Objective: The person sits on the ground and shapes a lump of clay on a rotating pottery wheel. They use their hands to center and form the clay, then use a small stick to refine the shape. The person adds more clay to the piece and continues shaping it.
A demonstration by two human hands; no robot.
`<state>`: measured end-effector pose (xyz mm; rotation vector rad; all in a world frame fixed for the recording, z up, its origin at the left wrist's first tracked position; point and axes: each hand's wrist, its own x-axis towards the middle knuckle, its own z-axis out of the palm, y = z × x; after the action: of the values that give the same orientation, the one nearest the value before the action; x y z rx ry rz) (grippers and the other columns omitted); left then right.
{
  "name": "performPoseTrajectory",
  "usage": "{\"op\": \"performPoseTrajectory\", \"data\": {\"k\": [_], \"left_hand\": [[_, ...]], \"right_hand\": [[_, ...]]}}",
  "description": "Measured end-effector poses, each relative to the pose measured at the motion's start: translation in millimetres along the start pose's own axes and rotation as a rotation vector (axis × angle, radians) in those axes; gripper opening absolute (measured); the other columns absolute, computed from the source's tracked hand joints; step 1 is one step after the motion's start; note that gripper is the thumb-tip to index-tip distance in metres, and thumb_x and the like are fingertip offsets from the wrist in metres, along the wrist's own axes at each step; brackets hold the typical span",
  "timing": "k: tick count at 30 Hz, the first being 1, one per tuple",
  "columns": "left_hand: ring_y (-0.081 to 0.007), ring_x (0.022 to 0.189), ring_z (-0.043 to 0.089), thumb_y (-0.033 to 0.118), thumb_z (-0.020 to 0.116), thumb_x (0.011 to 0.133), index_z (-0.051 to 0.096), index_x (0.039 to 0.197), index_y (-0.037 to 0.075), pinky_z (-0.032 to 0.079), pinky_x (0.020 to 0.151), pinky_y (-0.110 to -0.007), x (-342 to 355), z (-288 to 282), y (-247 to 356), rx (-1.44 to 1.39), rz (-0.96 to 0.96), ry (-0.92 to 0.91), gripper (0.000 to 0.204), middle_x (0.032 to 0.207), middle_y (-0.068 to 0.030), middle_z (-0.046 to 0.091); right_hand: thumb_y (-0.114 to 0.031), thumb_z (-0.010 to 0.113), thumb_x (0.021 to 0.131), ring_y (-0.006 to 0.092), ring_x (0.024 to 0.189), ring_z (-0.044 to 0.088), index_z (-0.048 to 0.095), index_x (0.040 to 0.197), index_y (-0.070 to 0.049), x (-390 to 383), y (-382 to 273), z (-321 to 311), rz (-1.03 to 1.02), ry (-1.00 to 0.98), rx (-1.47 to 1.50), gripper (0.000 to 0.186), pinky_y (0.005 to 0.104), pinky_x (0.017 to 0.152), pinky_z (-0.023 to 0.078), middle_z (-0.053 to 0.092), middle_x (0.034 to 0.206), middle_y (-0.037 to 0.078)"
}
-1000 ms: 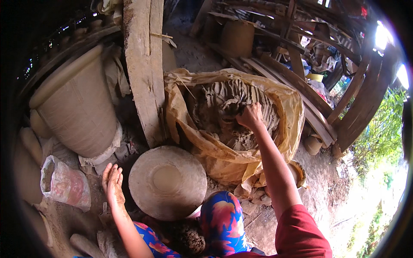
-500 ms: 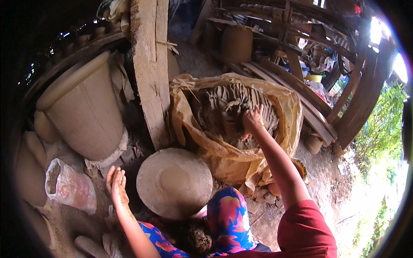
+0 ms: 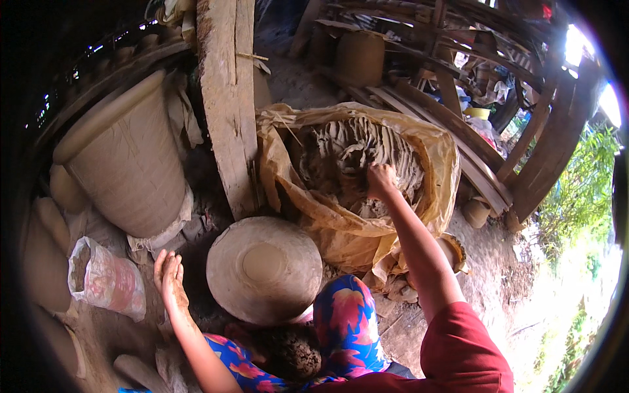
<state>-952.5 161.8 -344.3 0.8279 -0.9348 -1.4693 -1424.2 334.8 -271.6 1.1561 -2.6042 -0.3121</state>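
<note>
A large mound of wet grey-brown clay (image 3: 363, 147), its surface ridged and torn, lies in a crumpled yellowish plastic sheet (image 3: 308, 209). My right hand (image 3: 382, 181) is at the mound's near right part, its fingers curled down and gripping the clay; the fingertips are hidden. My left hand (image 3: 170, 280) is raised in the air, smeared with clay, holding nothing, with fingers stretched out. Between the hands and nearer to me stands a round potter's wheel (image 3: 301, 259) with a paler disc-shaped patch at its centre.
A wooden post (image 3: 228, 98) rises behind the wheel. To the left are a big unfired clay pot (image 3: 131, 157) and an open white sack (image 3: 108, 278). Planks (image 3: 452, 144) lie beyond the plastic on the right. A small pot (image 3: 476, 213) rests near their end.
My right hand's spread fingers have curled into the clay, and the hand has shifted slightly left. My left hand has moved a little left. The view has tilted slightly.
</note>
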Motion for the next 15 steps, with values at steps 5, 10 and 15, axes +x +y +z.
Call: {"op": "performPoseTrajectory", "data": {"k": [5,10,15], "left_hand": [[-0.0160,0.097,0.051,0.007,0.056,0.079,0.047,0.115,0.008,0.037,0.086,-0.028,-1,1,3,-0.017,0.000,-0.027,0.037,0.110,-0.0076,0.051],[-0.0179,0.097,0.051,0.009,0.055,0.080,0.046,0.115,0.010,0.038,0.085,-0.028,0,2,-4,-0.028,0.009,-0.064,0.036,0.109,-0.0077,0.051],[-0.0168,0.097,0.051,0.012,0.059,0.078,0.046,0.115,0.011,0.037,0.084,-0.028,0,8,-6,-0.005,-0.064,-0.050,0.039,0.110,-0.0058,0.051]], "right_hand": [[-0.024,0.076,0.046,0.0237,0.086,0.058,0.051,0.098,-0.004,-6,-5,8,0.086,0.057,0.055,0.061,0.0439,0.080,0.038,0.061,0.088,0.009],[-0.028,0.073,0.047,0.0288,0.078,0.060,0.050,0.090,0.000,-22,-8,19,0.272,0.110,0.325,0.057,0.0378,0.071,0.045,0.061,0.080,0.014],[-0.035,0.077,0.044,0.0195,0.061,0.060,0.059,0.063,-0.002,-39,6,-6,0.553,-0.049,0.945,0.042,0.0318,0.060,0.048,0.062,0.067,0.010]]}}
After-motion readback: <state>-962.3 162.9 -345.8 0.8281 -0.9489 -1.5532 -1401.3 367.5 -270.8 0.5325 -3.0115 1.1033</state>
